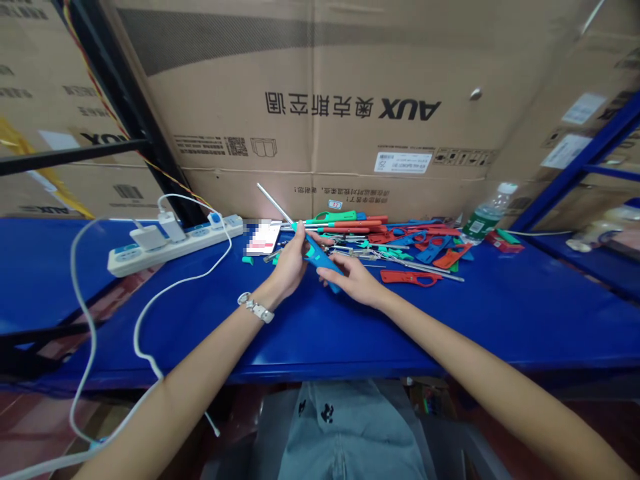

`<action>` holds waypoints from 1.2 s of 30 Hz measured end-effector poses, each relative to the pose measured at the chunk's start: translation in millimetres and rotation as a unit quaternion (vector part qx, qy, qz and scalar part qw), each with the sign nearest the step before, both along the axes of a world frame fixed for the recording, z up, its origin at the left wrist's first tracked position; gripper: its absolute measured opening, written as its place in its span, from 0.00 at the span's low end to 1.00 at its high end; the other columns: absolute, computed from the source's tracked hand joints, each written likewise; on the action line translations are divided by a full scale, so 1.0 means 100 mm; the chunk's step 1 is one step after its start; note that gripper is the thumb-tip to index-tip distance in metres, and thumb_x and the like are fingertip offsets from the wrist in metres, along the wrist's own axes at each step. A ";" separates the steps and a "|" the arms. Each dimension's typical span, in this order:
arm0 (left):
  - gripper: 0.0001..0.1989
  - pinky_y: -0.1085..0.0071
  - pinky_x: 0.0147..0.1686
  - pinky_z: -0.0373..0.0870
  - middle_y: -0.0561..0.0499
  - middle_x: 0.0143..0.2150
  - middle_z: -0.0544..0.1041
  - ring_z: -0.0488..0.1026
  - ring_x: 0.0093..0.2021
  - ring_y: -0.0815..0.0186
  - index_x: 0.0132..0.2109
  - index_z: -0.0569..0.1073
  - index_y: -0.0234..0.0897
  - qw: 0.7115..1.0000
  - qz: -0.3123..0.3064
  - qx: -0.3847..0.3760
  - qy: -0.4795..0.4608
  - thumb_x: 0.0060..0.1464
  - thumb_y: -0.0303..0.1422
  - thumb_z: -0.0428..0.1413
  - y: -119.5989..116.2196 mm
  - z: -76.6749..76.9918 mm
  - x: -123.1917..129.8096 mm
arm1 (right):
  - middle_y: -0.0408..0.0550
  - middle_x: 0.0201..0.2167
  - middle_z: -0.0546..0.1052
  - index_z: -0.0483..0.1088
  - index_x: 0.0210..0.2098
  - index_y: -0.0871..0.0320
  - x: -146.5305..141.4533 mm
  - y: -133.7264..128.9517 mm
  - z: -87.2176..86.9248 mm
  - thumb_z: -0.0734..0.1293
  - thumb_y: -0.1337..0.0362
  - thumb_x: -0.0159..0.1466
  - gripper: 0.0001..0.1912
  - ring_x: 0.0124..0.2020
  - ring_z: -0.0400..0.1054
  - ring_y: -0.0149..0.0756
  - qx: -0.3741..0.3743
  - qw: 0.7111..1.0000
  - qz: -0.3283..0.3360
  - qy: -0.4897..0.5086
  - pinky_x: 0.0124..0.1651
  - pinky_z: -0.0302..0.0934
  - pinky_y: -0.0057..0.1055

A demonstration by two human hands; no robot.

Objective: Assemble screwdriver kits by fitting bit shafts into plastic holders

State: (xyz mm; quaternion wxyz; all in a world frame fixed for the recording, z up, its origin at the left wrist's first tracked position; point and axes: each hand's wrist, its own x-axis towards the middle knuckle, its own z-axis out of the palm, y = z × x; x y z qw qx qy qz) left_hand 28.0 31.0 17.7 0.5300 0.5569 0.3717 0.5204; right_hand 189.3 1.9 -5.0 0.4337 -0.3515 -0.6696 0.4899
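Head view: we apparently steady a blue lighter (pixel 321 259), left hand (pixel 291 268) closed above, right hand (pixel 359 281) half-curled round its handle (pixel 331 266).

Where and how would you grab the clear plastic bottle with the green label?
Probably around the upper body of the clear plastic bottle, just above its label, with the fingers coming from the front. It stands upright with that round part exposed, while red and blue plastic pieces crowd its base.

Blue handle (pixel 323 261) partly hidden by fingers (pixel 300 235); smallest carton print (pixel 200 144) (upside down) illegible; forearms (pixel 475 360) cut off below.
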 end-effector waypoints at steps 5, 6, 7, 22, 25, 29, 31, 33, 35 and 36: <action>0.31 0.65 0.40 0.77 0.43 0.41 0.82 0.80 0.41 0.60 0.40 0.73 0.36 0.999 -0.029 -0.009 -0.019 0.69 0.59 0.44 -0.01 -0.07 0.02 | 0.40 0.23 0.77 0.64 0.36 0.54 0.07 -0.05 -0.02 0.72 0.40 0.62 0.24 0.18 0.69 0.31 -0.079 0.995 0.066 -0.016 0.22 0.61 0.28; 0.29 0.65 0.39 0.77 0.44 0.40 0.83 0.80 0.41 0.60 0.41 0.73 0.36 0.999 -0.025 -0.002 -0.025 0.68 0.58 0.48 0.00 -0.07 0.00 | 0.38 0.22 0.75 0.64 0.36 0.53 0.09 -0.05 -0.02 0.72 0.41 0.62 0.24 0.16 0.65 0.29 -0.070 0.996 0.054 -0.021 0.20 0.58 0.27; 0.27 0.66 0.38 0.76 0.45 0.40 0.83 0.80 0.41 0.60 0.41 0.74 0.36 0.999 -0.019 0.003 -0.032 0.66 0.57 0.52 0.01 -0.08 -0.02 | 0.36 0.20 0.73 0.64 0.35 0.54 0.11 -0.04 -0.02 0.72 0.42 0.63 0.23 0.15 0.62 0.27 -0.050 0.998 0.036 -0.029 0.19 0.55 0.27; 0.38 0.70 0.16 0.47 0.55 0.10 0.56 0.52 0.13 0.72 0.13 0.56 0.40 0.918 0.131 0.164 0.337 0.64 0.57 0.52 -0.13 -0.04 -0.32 | 0.55 0.49 0.79 0.71 0.51 0.56 0.62 -0.07 0.03 0.60 0.51 0.75 0.17 0.50 0.74 0.47 0.216 0.923 -0.047 -0.317 0.53 0.66 0.43; 0.35 0.70 0.18 0.44 0.58 0.12 0.51 0.48 0.15 0.74 0.15 0.51 0.39 0.876 0.197 0.298 0.324 0.65 0.47 0.55 -0.23 -0.03 -0.32 | 0.58 0.52 0.78 0.70 0.52 0.56 0.67 -0.06 -0.02 0.59 0.52 0.76 0.16 0.53 0.72 0.50 0.256 0.888 -0.039 -0.381 0.56 0.65 0.47; 0.29 0.71 0.20 0.51 0.58 0.14 0.56 0.54 0.17 0.73 0.18 0.55 0.39 0.832 0.214 0.411 0.304 0.67 0.38 0.54 -0.25 -0.01 -0.30 | 0.59 0.52 0.78 0.70 0.54 0.58 0.61 0.00 -0.07 0.58 0.51 0.77 0.19 0.53 0.71 0.52 0.304 0.844 -0.020 -0.441 0.57 0.63 0.52; 0.23 0.71 0.24 0.59 0.57 0.18 0.63 0.63 0.22 0.69 0.23 0.62 0.40 0.820 0.162 0.434 0.336 0.66 0.37 0.56 -0.23 -0.02 -0.29 | 0.59 0.52 0.77 0.70 0.55 0.58 0.56 0.01 -0.08 0.58 0.51 0.77 0.20 0.54 0.70 0.53 0.325 0.829 -0.011 -0.456 0.57 0.62 0.52; 0.13 0.68 0.33 0.69 0.52 0.27 0.74 0.72 0.33 0.63 0.32 0.72 0.39 0.808 0.078 0.438 0.386 0.63 0.40 0.59 -0.19 -0.04 -0.28 | 0.60 0.52 0.77 0.71 0.55 0.59 0.52 0.01 -0.09 0.58 0.51 0.77 0.20 0.54 0.69 0.52 0.337 0.818 -0.008 -0.467 0.57 0.61 0.51; 0.14 0.60 0.45 0.74 0.46 0.42 0.79 0.75 0.46 0.56 0.45 0.75 0.38 0.794 -0.014 0.427 0.433 0.60 0.43 0.63 -0.15 -0.09 -0.29 | 0.60 0.52 0.76 0.71 0.56 0.59 0.50 0.01 -0.09 0.59 0.51 0.77 0.20 0.54 0.68 0.52 0.337 0.814 -0.006 -0.474 0.57 0.61 0.50; 0.17 0.57 0.49 0.74 0.44 0.47 0.79 0.75 0.50 0.54 0.49 0.74 0.38 0.788 -0.053 0.416 0.451 0.59 0.43 0.64 -0.12 -0.11 -0.30 | 0.60 0.52 0.75 0.70 0.57 0.59 0.49 0.02 -0.08 0.60 0.51 0.76 0.20 0.54 0.68 0.51 0.334 0.813 -0.005 -0.477 0.57 0.61 0.50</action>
